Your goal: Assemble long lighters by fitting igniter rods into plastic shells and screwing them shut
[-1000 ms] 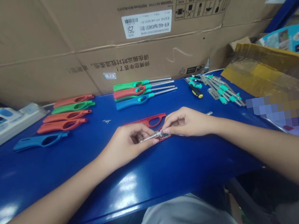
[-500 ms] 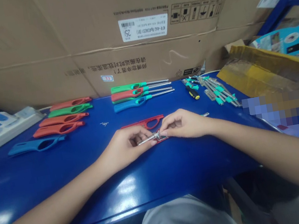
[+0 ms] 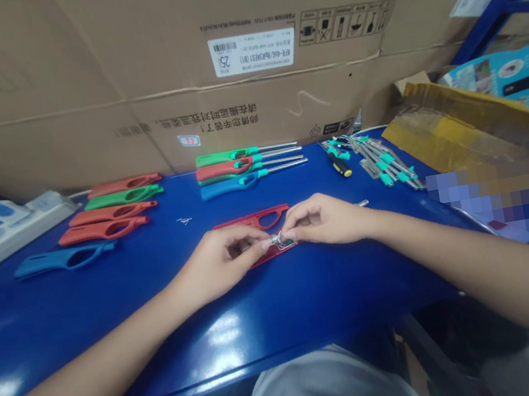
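My left hand (image 3: 226,255) is closed, with thumb and fingers pinched on a lighter's gas tank (image 3: 275,239). Only its metal valve end shows clearly; the fingers cover most of the body. Closed too, my right hand (image 3: 326,218) pinches at the valve end beside some thin wire, and its fingertips hide the exact grip. Below both hands lies a red lighter shell half (image 3: 271,255), partly covered. Another red shell half (image 3: 275,215) rests just behind. The tip of a metal tube (image 3: 363,203) sticks out past my right hand.
Loose lighter handles (image 3: 92,233) lie at left by a power strip (image 3: 1,235). Lighters with metal tubes (image 3: 234,184) are lined up at the back. A screwdriver (image 3: 340,165), a pile of tube assemblies (image 3: 388,164) and small screws (image 3: 184,221) are around.
My left thumb and fingers have shifted over the gas tank, which now shows less and sits turned among the fingers. My right hand has hardly moved.
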Available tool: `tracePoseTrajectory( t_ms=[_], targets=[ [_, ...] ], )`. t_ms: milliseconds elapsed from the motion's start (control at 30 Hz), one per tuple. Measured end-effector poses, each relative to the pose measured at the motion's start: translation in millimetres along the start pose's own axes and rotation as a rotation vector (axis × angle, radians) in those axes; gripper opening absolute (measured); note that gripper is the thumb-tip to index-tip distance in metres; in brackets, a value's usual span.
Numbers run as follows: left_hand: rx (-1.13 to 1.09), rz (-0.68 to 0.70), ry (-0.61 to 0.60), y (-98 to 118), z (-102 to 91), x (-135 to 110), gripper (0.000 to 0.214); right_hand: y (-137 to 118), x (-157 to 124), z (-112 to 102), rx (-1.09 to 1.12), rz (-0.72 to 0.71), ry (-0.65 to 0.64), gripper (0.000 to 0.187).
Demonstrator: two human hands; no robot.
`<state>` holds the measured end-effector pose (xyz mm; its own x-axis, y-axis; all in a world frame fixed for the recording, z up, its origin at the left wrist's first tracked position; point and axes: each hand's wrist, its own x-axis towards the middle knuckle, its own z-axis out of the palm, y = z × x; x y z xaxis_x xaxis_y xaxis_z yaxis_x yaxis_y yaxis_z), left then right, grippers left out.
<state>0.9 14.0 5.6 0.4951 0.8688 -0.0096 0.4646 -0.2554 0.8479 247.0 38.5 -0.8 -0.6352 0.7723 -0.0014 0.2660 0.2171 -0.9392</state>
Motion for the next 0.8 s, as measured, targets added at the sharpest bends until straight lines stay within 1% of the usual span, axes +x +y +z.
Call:
tracePoseTrajectory(
  t_ms=[167, 367, 567, 700, 800],
  targets=[
    [-0.007, 0.005, 0.006, 0.5, -0.6, -0.1, 0.032, -4.5, -0.1, 1.0, 0.059, 0.049, 0.016, 0.024],
    [0.004, 0.014, 0.016, -0.5, 1.8, 0.1, 0.031, -8.3, -0.3, 2.0, 0.163, 0.150, 0.005, 0.029],
    [0.019, 0.064, 0.050, -3.8, 6.5, -1.1, 0.027, -6.5, 0.3, 3.0, 0.171, 0.153, 0.027, 0.027],
    [0.004, 0.072, 0.093, -5.3, 11.8, -2.1, 0.027, -5.0, 0.5, 4.1, 0.175, 0.152, 0.038, 0.032],
    [-0.016, 0.049, 0.143, -5.7, 17.3, -2.7, 0.028, -5.4, 0.6, 4.7, 0.172, 0.163, 0.059, 0.036]
  ],
)
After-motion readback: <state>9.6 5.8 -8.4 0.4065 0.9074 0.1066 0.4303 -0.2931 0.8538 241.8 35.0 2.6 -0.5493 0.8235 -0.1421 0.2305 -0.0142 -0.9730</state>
